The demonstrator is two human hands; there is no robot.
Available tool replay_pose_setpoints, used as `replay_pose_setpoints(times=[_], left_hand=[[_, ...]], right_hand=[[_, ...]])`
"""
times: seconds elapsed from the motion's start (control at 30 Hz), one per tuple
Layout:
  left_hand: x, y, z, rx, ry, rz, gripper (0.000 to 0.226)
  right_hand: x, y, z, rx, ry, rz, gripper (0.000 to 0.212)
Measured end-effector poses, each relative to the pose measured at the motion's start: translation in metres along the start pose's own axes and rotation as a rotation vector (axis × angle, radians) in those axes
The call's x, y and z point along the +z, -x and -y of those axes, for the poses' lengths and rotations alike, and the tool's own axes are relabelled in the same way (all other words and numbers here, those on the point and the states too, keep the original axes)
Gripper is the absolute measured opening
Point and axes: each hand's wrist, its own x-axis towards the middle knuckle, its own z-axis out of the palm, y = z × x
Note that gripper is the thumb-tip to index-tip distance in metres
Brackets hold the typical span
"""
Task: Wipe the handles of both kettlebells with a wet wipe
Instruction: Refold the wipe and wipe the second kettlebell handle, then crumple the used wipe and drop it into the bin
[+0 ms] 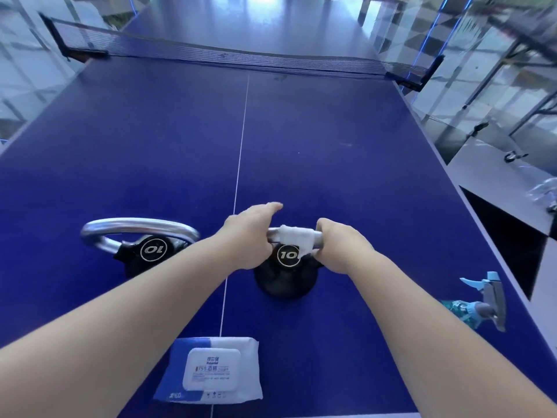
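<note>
Two black kettlebells marked 10 stand on the blue table. The right kettlebell [284,282] is upright, and a white wet wipe [297,238] is wrapped over its silver handle. My left hand [248,233] grips the handle's left end, index finger stretched forward. My right hand [337,241] holds the handle's right end and pinches the wipe's lower corner. The left kettlebell [144,251] lies tilted on its side with its silver handle [135,227] free, apart from both hands.
A blue and white pack of wet wipes [211,369] lies near the front edge, lid closed. A teal spray bottle [482,303] lies at the right edge of the table. The net [229,57] crosses the table [150,146] far ahead.
</note>
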Motion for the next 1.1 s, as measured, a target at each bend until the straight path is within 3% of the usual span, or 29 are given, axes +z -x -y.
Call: replay_pose_setpoints(times=[0.13, 0.2, 0.27, 0.4, 0.6, 1.1], left_hand=[[-0.003, 0.010, 0.008, 0.019, 0.091, -0.075, 0.054], [0.000, 0.010, 0.007, 0.083, 0.079, -0.137, 0.048], [0.002, 0.009, 0.004, 0.117, 0.079, -0.171, 0.043], [0.003, 0.008, -0.001, 0.158, 0.067, -0.223, 0.024], [0.003, 0.017, -0.004, 0.185, 0.074, -0.297, 0.012], [0.027, 0.098, 0.046, 0.137, 0.072, -0.513, 0.012]], right_hand=[[-0.006, 0.012, -0.009, -0.090, -0.336, 0.065, 0.030], [-0.005, 0.021, -0.011, -0.144, -0.511, -0.008, 0.041], [0.000, 0.026, -0.012, -0.232, -0.581, -0.136, 0.036], [0.006, 0.028, -0.016, -0.365, -0.336, -0.411, 0.027], [0.010, 0.034, -0.014, -0.413, -0.340, -0.570, 0.006], [0.055, 0.071, 0.029, -0.607, -0.298, -0.548, 0.009]])
